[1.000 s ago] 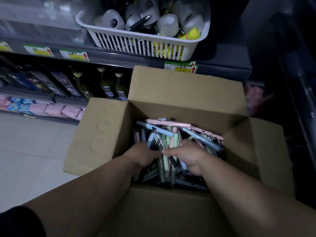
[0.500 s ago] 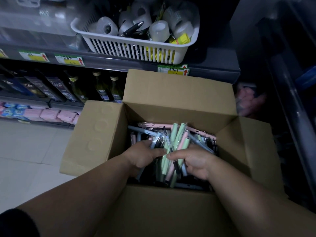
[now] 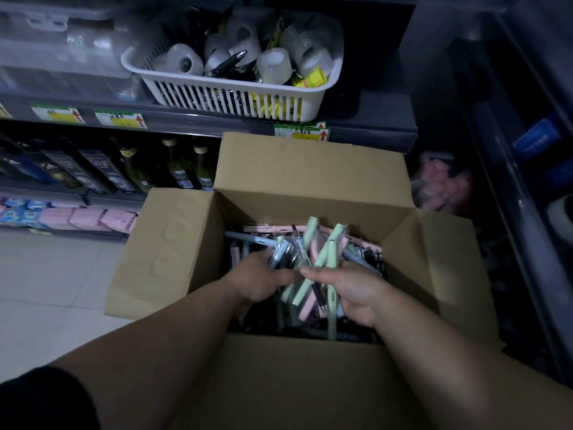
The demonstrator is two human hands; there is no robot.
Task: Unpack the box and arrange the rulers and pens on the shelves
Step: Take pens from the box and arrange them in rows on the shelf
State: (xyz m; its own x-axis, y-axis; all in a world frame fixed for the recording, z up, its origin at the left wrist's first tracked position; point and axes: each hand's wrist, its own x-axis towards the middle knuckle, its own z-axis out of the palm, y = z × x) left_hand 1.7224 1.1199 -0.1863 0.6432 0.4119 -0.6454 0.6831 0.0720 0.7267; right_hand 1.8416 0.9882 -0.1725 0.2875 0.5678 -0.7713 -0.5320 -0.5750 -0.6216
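An open cardboard box stands on the floor, holding several pastel pens in green, pink and blue. Both hands are inside it. My left hand and my right hand together grip a bundle of pens that fans upward above the pile, thumbs nearly touching over it. More pens lie loose at the box's far right. No rulers show.
A white slotted basket with tape rolls and dark pens sits on the shelf above the box. Bottles and pink packets fill lower shelves at left. Dark shelving runs along the right. Tiled floor lies left.
Both hands gathered scattered pens into one bundle and raised it, so the pens now stand up out of the pile. The view has shifted slightly.
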